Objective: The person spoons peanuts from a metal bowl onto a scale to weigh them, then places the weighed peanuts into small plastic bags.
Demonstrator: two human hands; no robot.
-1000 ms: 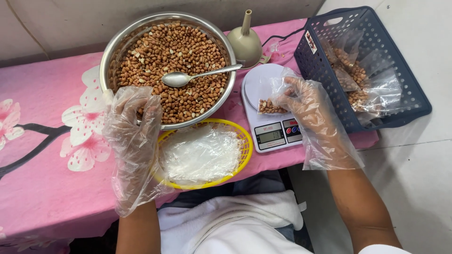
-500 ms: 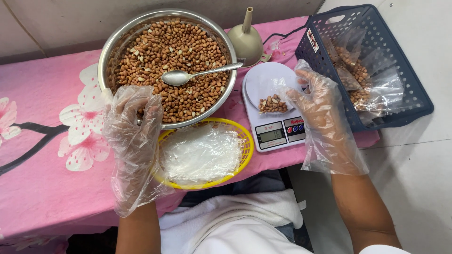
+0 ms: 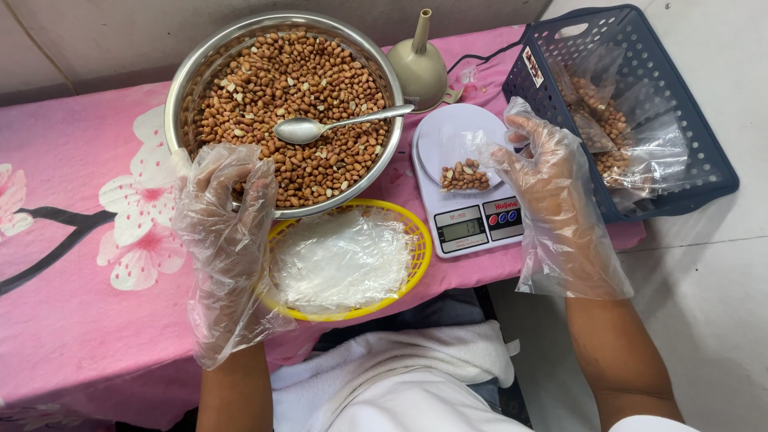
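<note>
Both hands wear loose clear plastic gloves. My left hand [image 3: 228, 216] rests with curled fingers against the near rim of a big steel bowl [image 3: 186, 88] full of peanuts, a metal spoon [image 3: 320, 126] lying on top of them. My right hand [image 3: 552, 188] hovers open at the right edge of a small white digital kitchen scale [image 3: 472, 228]. A clear bag with a small heap of peanuts [image 3: 464, 174] sits on the scale's round platform, just left of my fingertips. Neither hand holds anything.
A yellow plastic basket [image 3: 420, 248] with clear bags in it sits at the table's front edge. A beige funnel [image 3: 420, 68] stands behind the scale. At the right, a dark blue crate [image 3: 704, 152] holds filled peanut bags. A pink flowered cloth [image 3: 80, 240] covers the table.
My right hand has drawn back from over the scale's platform to its right side, leaving the small bag of peanuts on it. My left hand stays at the bowl's rim.
</note>
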